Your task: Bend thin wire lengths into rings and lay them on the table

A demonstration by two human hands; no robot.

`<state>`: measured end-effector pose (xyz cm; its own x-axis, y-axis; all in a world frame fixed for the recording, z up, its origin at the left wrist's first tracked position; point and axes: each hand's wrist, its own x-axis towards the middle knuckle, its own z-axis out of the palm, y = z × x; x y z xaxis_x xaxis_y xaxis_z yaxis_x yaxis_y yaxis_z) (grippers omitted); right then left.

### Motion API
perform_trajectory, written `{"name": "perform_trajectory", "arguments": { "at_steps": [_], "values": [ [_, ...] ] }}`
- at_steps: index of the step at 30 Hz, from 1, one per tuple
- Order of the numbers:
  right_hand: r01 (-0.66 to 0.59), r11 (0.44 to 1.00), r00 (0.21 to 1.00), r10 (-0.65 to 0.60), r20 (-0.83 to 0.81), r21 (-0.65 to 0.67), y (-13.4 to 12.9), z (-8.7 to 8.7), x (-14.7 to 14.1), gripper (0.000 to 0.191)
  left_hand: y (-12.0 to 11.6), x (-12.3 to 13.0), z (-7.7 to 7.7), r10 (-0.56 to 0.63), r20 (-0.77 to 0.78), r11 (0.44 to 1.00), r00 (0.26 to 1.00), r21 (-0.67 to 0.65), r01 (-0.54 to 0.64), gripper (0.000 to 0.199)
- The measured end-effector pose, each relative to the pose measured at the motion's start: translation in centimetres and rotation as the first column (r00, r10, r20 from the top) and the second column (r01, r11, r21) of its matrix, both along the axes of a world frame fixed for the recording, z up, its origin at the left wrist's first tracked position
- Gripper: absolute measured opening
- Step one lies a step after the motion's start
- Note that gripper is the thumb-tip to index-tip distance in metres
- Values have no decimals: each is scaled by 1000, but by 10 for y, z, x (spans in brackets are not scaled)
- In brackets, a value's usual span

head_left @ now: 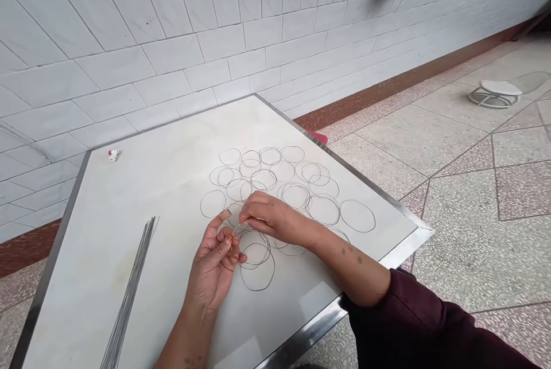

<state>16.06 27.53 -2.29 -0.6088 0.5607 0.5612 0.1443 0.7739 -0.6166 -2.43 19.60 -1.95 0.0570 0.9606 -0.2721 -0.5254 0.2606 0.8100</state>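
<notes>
My left hand point(217, 263) pinches a thin metal wire point(235, 231) between thumb and fingers, palm turned up. Close beside it, my right hand point(269, 217) grips the same wire with its fingertips, knuckles on top. Most of that wire is hidden by the fingers, so its full shape cannot be told. Many thin wire rings point(359, 216) lie spread and overlapping on the white table point(172, 197) beyond and under both hands. Left of my left hand rests a bundle of straight wires point(131, 294), running toward the near edge.
A small white and red object point(114, 155) sits near the table's far left corner. The metal table rim point(314, 329) runs along the near right side. A tiled wall point(193, 53) stands behind; a white stool point(499, 90) is on the floor at right.
</notes>
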Motion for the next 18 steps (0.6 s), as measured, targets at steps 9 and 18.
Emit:
{"name": "perform_trajectory", "arguments": {
  "at_steps": [9,18],
  "values": [
    [67,995,995,-72,-67,-73,-1,3,-2,10,-3,3,0,44,-32,996,998,73,-42,53],
    [-40,999,999,40,5,-23,-4,-2,-3,10,-3,0,5,-21,-154,996,988,81,34,53]
  ]
}}
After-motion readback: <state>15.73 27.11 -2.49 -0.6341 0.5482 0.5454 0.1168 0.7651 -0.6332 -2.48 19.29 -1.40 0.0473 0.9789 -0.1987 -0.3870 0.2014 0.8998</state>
